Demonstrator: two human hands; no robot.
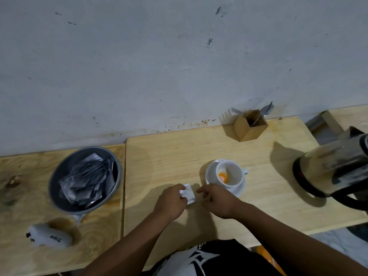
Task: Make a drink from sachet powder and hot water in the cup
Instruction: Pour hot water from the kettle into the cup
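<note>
A white cup (230,172) stands on a white saucer (238,191) mid-table, with orange powder (222,176) heaped inside it. Just left of the saucer a small silvery-white sachet (190,194) lies on the wood. My left hand (172,202) pinches the sachet's left edge. My right hand (216,200) hovers just right of the sachet with curled fingers, and nothing shows in it. An electric kettle (334,170) with a glass body sits on its black base at the right edge.
A grey metal bowl (59,172) filled with several silver sachets stands on the left board. A white tagged device (49,237) lies near the front left. A cardboard box (250,126) with forks and spoons stands by the wall.
</note>
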